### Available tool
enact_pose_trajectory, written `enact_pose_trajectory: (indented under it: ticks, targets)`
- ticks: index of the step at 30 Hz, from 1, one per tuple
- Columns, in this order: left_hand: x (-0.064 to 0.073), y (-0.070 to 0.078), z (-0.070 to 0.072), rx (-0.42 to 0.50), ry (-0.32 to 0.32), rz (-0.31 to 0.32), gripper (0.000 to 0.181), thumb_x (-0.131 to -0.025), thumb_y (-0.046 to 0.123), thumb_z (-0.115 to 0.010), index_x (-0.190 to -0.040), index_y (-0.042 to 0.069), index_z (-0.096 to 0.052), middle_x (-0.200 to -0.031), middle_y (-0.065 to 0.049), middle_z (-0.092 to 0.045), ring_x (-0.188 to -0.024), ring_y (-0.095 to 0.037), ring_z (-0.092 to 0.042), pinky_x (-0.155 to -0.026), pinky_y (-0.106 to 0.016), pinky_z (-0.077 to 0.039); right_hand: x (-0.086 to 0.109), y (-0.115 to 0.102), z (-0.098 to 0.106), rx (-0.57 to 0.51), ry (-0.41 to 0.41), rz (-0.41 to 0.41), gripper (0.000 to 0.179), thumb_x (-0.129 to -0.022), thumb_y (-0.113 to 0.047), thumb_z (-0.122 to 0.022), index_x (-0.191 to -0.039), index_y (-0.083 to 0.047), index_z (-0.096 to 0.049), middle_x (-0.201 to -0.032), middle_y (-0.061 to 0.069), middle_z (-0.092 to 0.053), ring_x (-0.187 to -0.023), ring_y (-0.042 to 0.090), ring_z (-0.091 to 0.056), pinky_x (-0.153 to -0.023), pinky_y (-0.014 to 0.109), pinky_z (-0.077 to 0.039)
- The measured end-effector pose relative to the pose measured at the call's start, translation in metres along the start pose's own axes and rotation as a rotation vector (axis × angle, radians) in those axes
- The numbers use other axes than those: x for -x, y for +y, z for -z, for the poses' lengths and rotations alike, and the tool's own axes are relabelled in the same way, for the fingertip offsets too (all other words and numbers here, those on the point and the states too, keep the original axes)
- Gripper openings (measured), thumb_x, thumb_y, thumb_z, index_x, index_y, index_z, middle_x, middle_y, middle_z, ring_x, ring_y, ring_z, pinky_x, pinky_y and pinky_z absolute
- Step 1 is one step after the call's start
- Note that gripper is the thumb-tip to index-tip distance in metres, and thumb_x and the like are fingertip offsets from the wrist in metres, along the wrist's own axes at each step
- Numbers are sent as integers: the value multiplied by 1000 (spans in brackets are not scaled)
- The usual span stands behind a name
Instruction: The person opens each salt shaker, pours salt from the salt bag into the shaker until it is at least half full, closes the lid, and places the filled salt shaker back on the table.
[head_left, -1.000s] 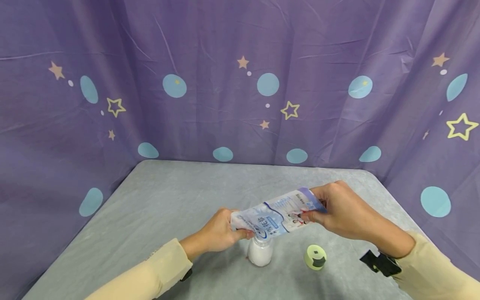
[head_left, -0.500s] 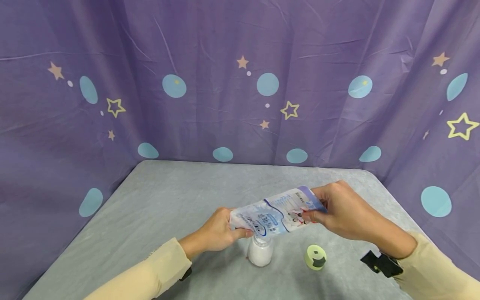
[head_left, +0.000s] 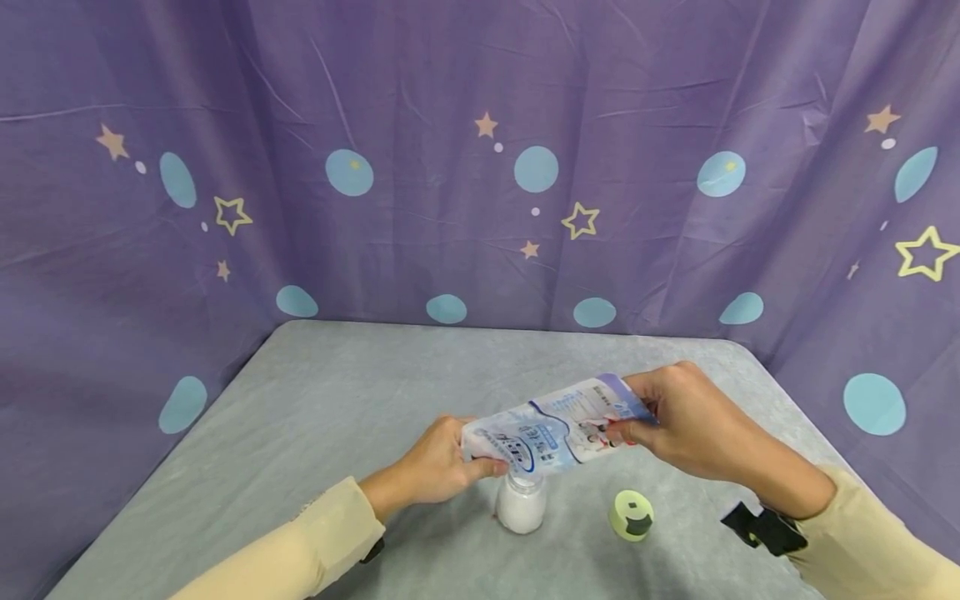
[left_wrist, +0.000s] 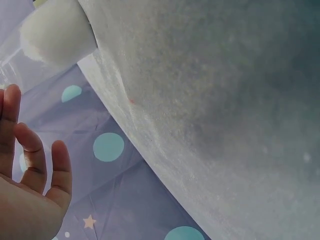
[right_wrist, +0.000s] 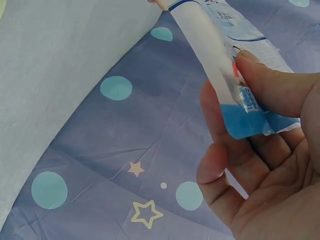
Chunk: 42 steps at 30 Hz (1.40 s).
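A soft white-and-blue printed packet slants above the table, its left end lower and over the mouth of a clear jar. My left hand pinches that lower end, thumb in front. My right hand grips the raised right end; in the right wrist view its thumb presses the folded packet against the fingers. White fine contents fill much of the upright jar, also seen in the left wrist view as a white mass. The packet hides the jar's mouth.
A pale green round lid-like piece with a dark patch lies on the table right of the jar. Grey cloth covers the table. A purple curtain with stars and dots hangs behind and at both sides.
Almost nothing has moved. Both hands keep their hold on the packet over the jar, with only tiny shifts of the packet.
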<state>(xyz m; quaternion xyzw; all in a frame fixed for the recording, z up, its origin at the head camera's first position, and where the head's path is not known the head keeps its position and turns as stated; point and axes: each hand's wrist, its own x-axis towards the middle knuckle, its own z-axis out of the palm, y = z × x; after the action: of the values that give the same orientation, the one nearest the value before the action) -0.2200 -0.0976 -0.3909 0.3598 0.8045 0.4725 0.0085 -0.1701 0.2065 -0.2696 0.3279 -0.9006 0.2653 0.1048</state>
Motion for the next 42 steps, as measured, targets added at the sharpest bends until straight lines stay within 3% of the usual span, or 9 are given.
enact_pose_trajectory:
  ticks: [8,15,25,36,42]
  targets:
    - [0,0,-1,17,4,-8,28,-85,10,-83,-112,9,-76,-101,3,-78,-93,-8,-72,-82,-30,-56,-1,0,-3,20,19,44,28,-73,-5,-91,-95,-17,-80,-84,-13,-76,-73,-6,-69,-60,19,-55]
    - [0,-2,0,15,4,-30,28,-85,12,-83,-112,6,-76,-102,1,-78,-94,-9,-72,-83,-30,-56,-1,0,-2,-5,10,30,27,-73,-6,-91,-95,-17,-80,-85,-13,-77,-74,-4,-70,-61,20,-56]
    - [0,-2,4,-20,1,-28,27,-84,13,-84,-109,6,-76,-101,-1,-78,-89,-8,-70,-74,-28,-56,-1,-2,0,-20,-6,18,25,-74,-6,-90,-94,-17,-80,-83,-13,-76,-72,-4,-69,-59,21,-56]
    - [0,-1,4,-48,-13,-5,27,-84,13,-85,-108,8,-77,-99,2,-78,-87,-5,-69,-72,-28,-55,1,-1,-2,-37,-18,7,24,-73,-7,-91,-93,-16,-80,-81,-15,-76,-70,-4,-69,-58,23,-56]
    - [-1,-2,3,-70,1,-16,25,-83,17,-86,-104,8,-76,-94,2,-77,-76,-3,-64,-66,-26,-53,1,1,-3,-27,-10,-5,24,-73,-7,-91,-92,-17,-81,-80,-16,-75,-70,-4,-68,-58,23,-55]
